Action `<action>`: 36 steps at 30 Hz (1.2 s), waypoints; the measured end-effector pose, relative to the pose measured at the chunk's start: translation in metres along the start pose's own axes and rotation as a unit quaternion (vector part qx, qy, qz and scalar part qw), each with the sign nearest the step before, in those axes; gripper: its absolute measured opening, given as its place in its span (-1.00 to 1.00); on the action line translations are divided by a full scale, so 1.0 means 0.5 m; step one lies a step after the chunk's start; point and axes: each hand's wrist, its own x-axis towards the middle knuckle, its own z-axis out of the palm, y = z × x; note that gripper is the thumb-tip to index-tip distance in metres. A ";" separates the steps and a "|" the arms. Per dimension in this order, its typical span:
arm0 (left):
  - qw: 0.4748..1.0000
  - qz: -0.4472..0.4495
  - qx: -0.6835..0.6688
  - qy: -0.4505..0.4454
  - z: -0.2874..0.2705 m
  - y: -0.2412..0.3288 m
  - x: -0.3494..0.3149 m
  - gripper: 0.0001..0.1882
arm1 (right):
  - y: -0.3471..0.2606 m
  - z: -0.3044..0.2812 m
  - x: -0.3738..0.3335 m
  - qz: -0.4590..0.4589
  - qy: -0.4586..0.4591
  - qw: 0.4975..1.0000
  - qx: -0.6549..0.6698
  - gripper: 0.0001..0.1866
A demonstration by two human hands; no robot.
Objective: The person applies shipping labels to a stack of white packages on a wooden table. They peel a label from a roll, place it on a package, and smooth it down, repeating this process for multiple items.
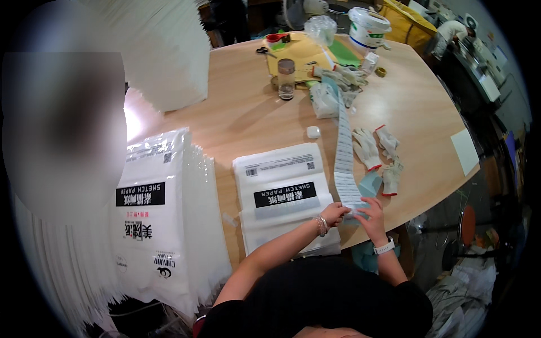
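A long strip of printed labels (344, 152) runs down the table towards me, and its near end lies between my hands. My left hand (333, 214), with bracelets at the wrist, is closed in a pinch on the strip's left edge. From the other side my right hand (372, 218), wearing a white watch, pinches the near end between thumb and fingertips. Light blue backing paper (370, 183) curls beside the strip. Left of my hands lies a stack of white printed plastic bags (282, 169), partly covered by my left forearm.
Another pile of printed bags (149, 169) stands at the left. White work gloves (366, 147) lie right of the strip. Farther back are a glass jar (286, 81), a small white case (313, 132), scissors (264, 51) and a white bucket (368, 31). Someone bends over at the far right.
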 end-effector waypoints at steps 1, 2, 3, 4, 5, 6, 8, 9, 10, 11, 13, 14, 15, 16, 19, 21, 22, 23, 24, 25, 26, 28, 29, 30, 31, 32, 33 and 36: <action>1.000 0.004 0.008 -0.005 0.003 0.001 0.000 -0.83 | 0.001 0.000 0.000 -0.010 -0.006 1.000 -0.001 -0.86; 1.000 0.003 -0.001 -0.004 0.002 -0.001 0.002 -0.82 | 0.004 -0.002 -0.001 -0.020 -0.013 1.000 -0.002 -0.87; 1.000 0.002 -0.002 -0.004 0.000 -0.003 0.004 -0.82 | 0.006 -0.001 -0.002 -0.031 -0.019 0.999 -0.002 -0.87; 1.000 0.000 -0.003 -0.008 -0.001 -0.005 0.008 -0.82 | 0.004 -0.002 -0.003 -0.035 -0.021 0.999 -0.004 -0.88; 1.000 -0.001 -0.004 -0.011 -0.002 -0.007 0.012 -0.82 | 0.001 -0.002 -0.003 -0.025 -0.023 0.999 -0.004 -0.88; 1.000 0.000 -0.001 -0.013 -0.003 -0.008 0.016 -0.80 | -0.003 -0.002 -0.003 -0.016 -0.024 1.000 -0.004 -0.89; 1.000 0.009 -0.027 -0.012 -0.002 -0.011 0.020 -0.78 | -0.019 -0.003 0.002 -0.031 -0.017 0.999 -0.024 -0.89; 0.999 0.015 -0.040 -0.011 -0.004 -0.013 0.019 -0.77 | -0.035 -0.007 0.008 -0.049 -0.020 0.998 -0.020 -0.89; 0.999 0.031 -0.022 -0.022 -0.006 -0.013 0.017 -0.77 | -0.066 -0.021 0.017 -0.065 -0.019 0.998 -0.018 -0.88; 0.999 0.039 0.009 -0.014 -0.018 -0.019 0.020 -0.77 | -0.093 -0.028 0.027 -0.083 -0.021 0.996 -0.011 -0.87; 0.996 0.055 0.072 0.005 -0.049 -0.029 0.031 -0.73 | -0.117 -0.014 0.068 -0.077 0.003 0.992 0.099 -0.89; 0.974 0.100 0.196 0.051 -0.042 0.006 -0.026 -0.65 | -0.112 0.004 0.081 -0.021 0.010 0.984 0.179 -0.90; 0.886 0.280 0.337 0.155 -0.081 -0.006 -0.025 -0.65 | -0.106 0.028 0.100 0.034 0.016 0.965 0.258 -0.92; 0.733 0.439 0.456 0.248 -0.119 -0.018 -0.029 -0.66 | -0.113 0.064 0.130 0.036 -0.011 0.958 0.285 -0.95; 0.646 0.389 0.483 0.446 -0.248 0.039 -0.120 -0.78 | -0.130 0.202 0.213 0.057 -0.078 0.946 0.310 -0.91; 0.529 0.401 0.517 0.541 -0.354 0.048 -0.149 -0.81 | -0.137 0.316 0.262 0.065 -0.116 0.936 0.326 -0.89; 0.522 0.381 0.525 0.554 -0.381 0.053 -0.172 -0.82 | -0.137 0.370 0.283 0.047 -0.146 0.940 0.305 -0.89; 0.516 0.362 0.533 0.564 -0.400 0.057 -0.188 -0.82 | -0.146 0.415 0.298 0.026 -0.149 0.939 0.310 -0.87; 0.518 0.371 0.527 0.562 -0.426 0.050 -0.189 -0.83 | -0.163 0.448 0.310 0.024 -0.159 0.944 0.288 -0.86; 0.523 0.375 0.526 0.556 -0.435 0.048 -0.189 -0.83 | -0.164 0.487 0.315 0.026 -0.154 0.951 0.269 -0.86; 0.528 0.377 0.525 0.552 -0.442 0.044 -0.191 -0.82 | -0.172 0.510 0.319 0.030 -0.160 0.955 0.248 -0.86; 0.534 0.383 0.517 0.548 -0.450 0.040 -0.192 -0.83 | -0.179 0.542 0.321 0.032 -0.165 0.961 0.218 -0.85; 0.534 0.388 0.511 0.550 -0.450 0.038 -0.190 -0.84 | -0.181 0.553 0.321 0.029 -0.165 0.964 0.209 -0.85; 0.535 0.393 0.506 0.551 -0.449 0.037 -0.189 -0.84 | -0.181 0.562 0.320 0.026 -0.163 0.966 0.199 -0.85; 0.533 0.394 0.505 0.553 -0.448 0.035 -0.189 -0.84 | -0.179 0.568 0.320 0.024 -0.162 0.967 0.196 -0.86; 0.532 0.395 0.504 0.555 -0.447 0.035 -0.188 -0.84 | -0.177 0.573 0.321 0.023 -0.160 0.968 0.193 -0.86; 0.530 0.396 0.503 0.556 -0.446 0.035 -0.187 -0.85 | -0.175 0.576 0.321 0.021 -0.158 0.969 0.190 -0.86; 0.532 0.392 0.498 0.562 -0.444 0.033 -0.186 -0.84 | -0.181 0.578 0.320 0.019 -0.154 0.973 0.171 -0.87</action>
